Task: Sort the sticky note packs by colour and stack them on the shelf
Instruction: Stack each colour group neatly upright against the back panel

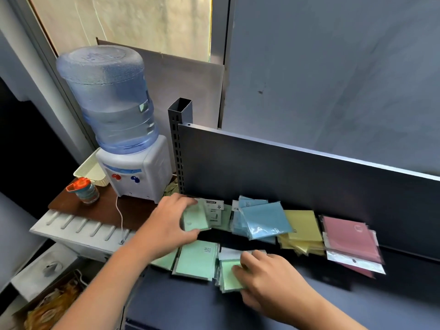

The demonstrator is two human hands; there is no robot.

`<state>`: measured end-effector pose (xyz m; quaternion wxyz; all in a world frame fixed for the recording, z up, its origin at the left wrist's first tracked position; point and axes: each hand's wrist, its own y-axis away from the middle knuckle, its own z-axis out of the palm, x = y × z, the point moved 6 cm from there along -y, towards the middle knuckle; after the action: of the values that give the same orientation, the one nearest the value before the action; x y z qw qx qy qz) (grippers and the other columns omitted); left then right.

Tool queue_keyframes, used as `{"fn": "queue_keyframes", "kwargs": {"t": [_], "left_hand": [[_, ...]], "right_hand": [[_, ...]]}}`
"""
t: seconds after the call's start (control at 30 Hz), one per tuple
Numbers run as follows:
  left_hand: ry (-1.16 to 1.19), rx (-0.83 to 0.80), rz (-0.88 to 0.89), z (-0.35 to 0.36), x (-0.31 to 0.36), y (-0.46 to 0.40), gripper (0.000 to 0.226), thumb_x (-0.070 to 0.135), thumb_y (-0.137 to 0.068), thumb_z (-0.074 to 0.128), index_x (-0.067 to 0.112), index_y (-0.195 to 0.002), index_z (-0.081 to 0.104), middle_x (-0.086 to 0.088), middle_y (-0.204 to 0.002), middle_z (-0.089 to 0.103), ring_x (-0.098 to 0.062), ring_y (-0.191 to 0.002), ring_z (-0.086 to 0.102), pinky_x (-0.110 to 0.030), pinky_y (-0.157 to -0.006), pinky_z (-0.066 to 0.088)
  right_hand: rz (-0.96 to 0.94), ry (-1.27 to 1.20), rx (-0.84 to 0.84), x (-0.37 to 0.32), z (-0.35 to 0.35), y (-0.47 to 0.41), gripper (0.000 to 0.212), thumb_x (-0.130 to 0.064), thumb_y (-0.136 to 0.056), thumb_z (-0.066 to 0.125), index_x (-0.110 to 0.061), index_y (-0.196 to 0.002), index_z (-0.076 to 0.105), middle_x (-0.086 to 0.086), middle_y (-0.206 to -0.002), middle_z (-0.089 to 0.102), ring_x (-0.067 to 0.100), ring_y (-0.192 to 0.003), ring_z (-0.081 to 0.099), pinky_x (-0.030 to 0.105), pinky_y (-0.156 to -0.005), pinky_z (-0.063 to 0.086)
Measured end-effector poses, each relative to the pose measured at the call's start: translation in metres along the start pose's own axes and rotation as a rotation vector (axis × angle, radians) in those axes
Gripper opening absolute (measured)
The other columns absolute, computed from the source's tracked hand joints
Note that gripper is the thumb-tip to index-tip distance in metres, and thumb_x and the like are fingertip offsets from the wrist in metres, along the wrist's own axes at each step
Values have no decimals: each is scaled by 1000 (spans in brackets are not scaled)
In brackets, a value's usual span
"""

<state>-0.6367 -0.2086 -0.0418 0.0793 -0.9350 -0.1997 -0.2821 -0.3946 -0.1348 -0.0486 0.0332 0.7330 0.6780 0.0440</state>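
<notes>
Sticky note packs lie on a dark shelf against its back panel. At the far left, my left hand grips a green pack between thumb and fingers, on top of other green packs. In front lie more green packs. My right hand holds a small stack of green packs at the shelf's front. To the right sit blue packs, then yellow packs, then pink packs.
A water dispenser with a big blue bottle stands left of the shelf on a brown board, beside a cup with an orange lid and a cream basket. A slotted metal upright marks the shelf's left end.
</notes>
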Motion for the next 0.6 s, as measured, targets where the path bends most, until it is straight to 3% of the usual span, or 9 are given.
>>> {"fn": "queue_keyframes", "kwargs": {"t": [0.07,0.13,0.23,0.37,0.5,0.6], "left_hand": [[-12,-121,27,-17,-14,14,75,53,-72,70,36,-141,47,25,-130,42,1,-125,36,-26,-110,37],[-54,-207,30,-25,-27,29,76,51,-71,71,40,-141,45,30,-133,40,4,-126,36,-22,-110,35],[-111,-294,32,-17,-41,50,76,48,-70,67,43,-141,42,34,-134,35,7,-128,34,-25,-112,36],[-93,-319,24,5,-47,70,79,40,-72,65,46,-146,38,32,-140,27,0,-131,38,-25,-109,38],[-47,-261,-6,9,-50,73,90,44,-74,66,48,-153,25,25,-156,13,-3,-141,34,-28,-111,39],[-22,-266,-10,10,-56,73,96,49,-75,67,49,-157,17,28,-160,7,-1,-146,27,-30,-114,38]], "right_hand": [[35,-16,-158,-3,0,-6,44,-64,-81,59,-21,-88,61,-1,-91,50,24,-75,54,36,-54,44],[94,-32,-217,-7,-12,-17,54,-69,-90,53,-17,-103,64,3,-105,50,29,-89,55,40,-64,45],[161,-43,-146,-13,-45,-39,41,-54,-99,53,-18,-115,61,6,-114,52,34,-101,58,42,-74,48],[209,9,10,-8,-65,-103,28,-36,-98,57,-16,-118,57,8,-119,53,32,-110,53,39,-70,44],[273,114,-81,10,-37,-166,43,-28,-91,68,-15,-130,57,11,-126,57,33,-116,53,41,-83,47],[319,155,-168,15,-19,-182,43,-29,-92,68,-14,-131,60,12,-125,60,34,-115,56,42,-87,47]]}}
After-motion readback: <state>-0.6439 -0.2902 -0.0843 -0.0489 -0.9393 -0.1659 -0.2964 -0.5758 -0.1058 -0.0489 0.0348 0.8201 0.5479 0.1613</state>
